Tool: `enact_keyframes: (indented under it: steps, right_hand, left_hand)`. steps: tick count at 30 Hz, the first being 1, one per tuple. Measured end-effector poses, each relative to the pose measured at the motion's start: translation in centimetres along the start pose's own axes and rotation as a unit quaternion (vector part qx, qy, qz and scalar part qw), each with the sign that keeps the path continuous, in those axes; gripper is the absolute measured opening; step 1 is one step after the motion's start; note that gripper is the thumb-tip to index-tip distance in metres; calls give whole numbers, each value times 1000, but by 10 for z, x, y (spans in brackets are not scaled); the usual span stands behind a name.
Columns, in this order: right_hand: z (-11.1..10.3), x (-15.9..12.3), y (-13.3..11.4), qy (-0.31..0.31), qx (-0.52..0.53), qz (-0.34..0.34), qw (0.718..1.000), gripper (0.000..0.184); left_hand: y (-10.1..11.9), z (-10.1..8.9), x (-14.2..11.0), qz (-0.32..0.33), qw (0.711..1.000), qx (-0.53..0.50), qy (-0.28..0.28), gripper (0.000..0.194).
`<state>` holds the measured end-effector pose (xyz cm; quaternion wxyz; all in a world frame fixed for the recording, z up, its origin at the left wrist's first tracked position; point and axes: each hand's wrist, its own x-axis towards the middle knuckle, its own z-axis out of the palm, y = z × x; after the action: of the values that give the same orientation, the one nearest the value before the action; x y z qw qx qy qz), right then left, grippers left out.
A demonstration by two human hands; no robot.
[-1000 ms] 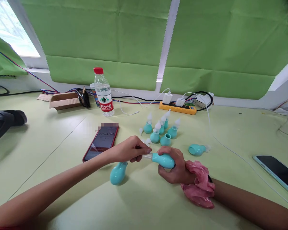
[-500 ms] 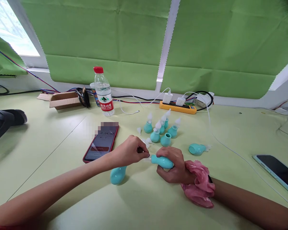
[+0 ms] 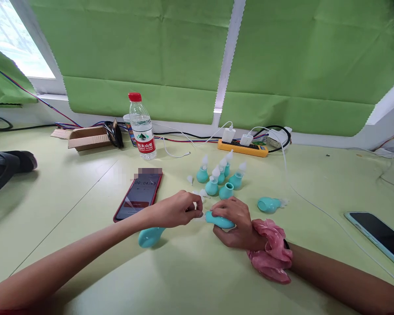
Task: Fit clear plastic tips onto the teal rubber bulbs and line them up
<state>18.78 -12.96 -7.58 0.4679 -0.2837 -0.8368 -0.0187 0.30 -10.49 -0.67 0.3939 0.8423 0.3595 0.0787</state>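
Observation:
My right hand [image 3: 234,222] is wrapped round a teal rubber bulb [image 3: 220,221] lying sideways at the table's middle. Its neck points left to my left hand [image 3: 178,210], which pinches a small clear tip [image 3: 196,206] at the bulb's mouth. A second teal bulb [image 3: 148,236] lies under my left wrist. Behind the hands stand several teal bulbs with white tips [image 3: 216,177], one bulb without a tip [image 3: 226,191], and loose white tips [image 3: 202,192]. Another bulb [image 3: 269,204] lies on its side to the right.
A red-cased phone [image 3: 138,194] lies left of the hands, another phone [image 3: 377,234] at the right edge. A water bottle [image 3: 142,127], a cardboard box [image 3: 87,137] and an orange power strip [image 3: 243,148] with white cables line the back. A pink scrunchie [image 3: 272,256] is on my right wrist.
Both hands and the held bulb have shifted slightly away from me. The bulb under my left wrist has rolled to the left. My left fingers have closed tighter at the bulb's mouth.

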Motion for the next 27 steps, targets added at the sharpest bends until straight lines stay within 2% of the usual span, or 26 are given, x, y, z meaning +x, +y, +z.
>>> enact_keyframes:
  steps: [3,7,14,21,25,27]
  right_hand:
    - [0,0,2,11,0,14,1000,27]
    - [1,0,4,13,6,25,1000,27]
    - [1,-1,1,18,-2,12,1000,26]
    - [1,-1,1,10,-5,12,1000,25]
    - [2,-1,3,14,11,19,1000,27]
    - [2,0,3,11,20,23,999,27]
  left_hand:
    - [-4,0,2,-2,999,-43,-6,18]
    - [-9,-2,5,-15,998,-54,24,23]
    - [-15,-5,7,-23,995,-94,-22,24]
    - [-4,0,3,35,998,48,28,19]
    - [0,5,1,74,983,149,76,21]
    - [1,7,1,79,975,192,80,20]
